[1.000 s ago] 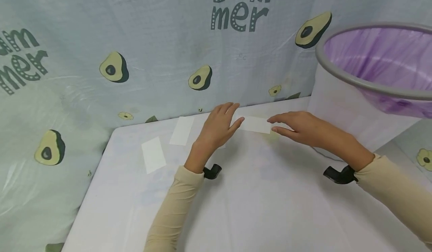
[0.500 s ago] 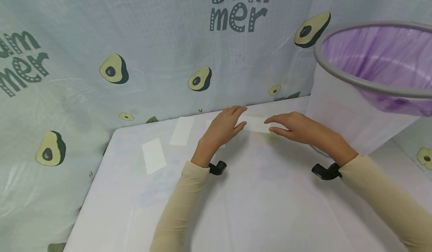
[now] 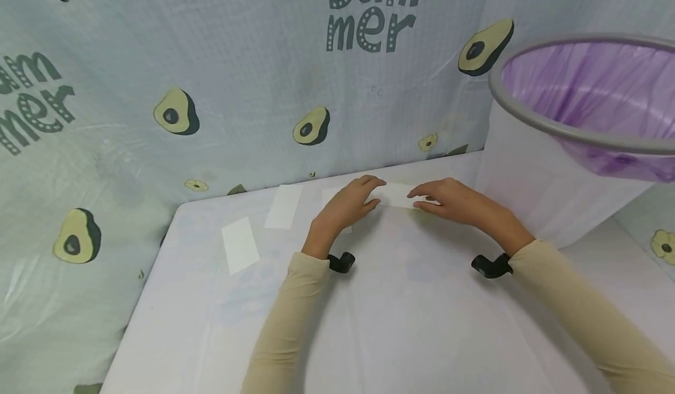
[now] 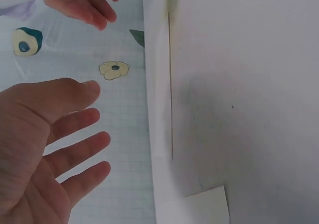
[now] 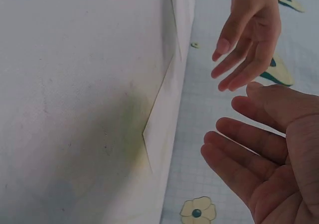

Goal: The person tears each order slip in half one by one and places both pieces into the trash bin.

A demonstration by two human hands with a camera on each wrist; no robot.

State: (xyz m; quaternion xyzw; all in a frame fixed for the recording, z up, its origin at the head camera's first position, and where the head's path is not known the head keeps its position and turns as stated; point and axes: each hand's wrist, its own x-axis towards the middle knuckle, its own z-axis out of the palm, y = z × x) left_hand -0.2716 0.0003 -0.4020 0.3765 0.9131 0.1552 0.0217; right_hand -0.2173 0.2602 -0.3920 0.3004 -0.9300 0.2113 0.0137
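A blank white paper card point(image 3: 394, 196) lies near the far edge of the white table point(image 3: 422, 323) in the head view. At its left end hovers my left hand point(image 3: 345, 209), fingers spread and loosely bent. My right hand point(image 3: 453, 201) reaches over the card's right end, thumb and fingers apart. Both wrist views show the left hand point(image 4: 50, 144) and the right hand point(image 5: 264, 159) holding nothing, with gaps between the fingers and the card point(image 5: 162, 117). Another white card point(image 3: 329, 194) is partly hidden behind the left hand.
Two more white cards, one upright-lying point(image 3: 283, 206) and one nearer point(image 3: 240, 245), lie on the left of the table. At the right stands a bin point(image 3: 559, 125) with a grey rim and purple liner. An avocado-print sheet point(image 3: 237, 60) hangs behind the table.
The right hand has moved left over the card. My left hand has shifted slightly right and toward me, so the two hands are closer together. The cards stay in place.
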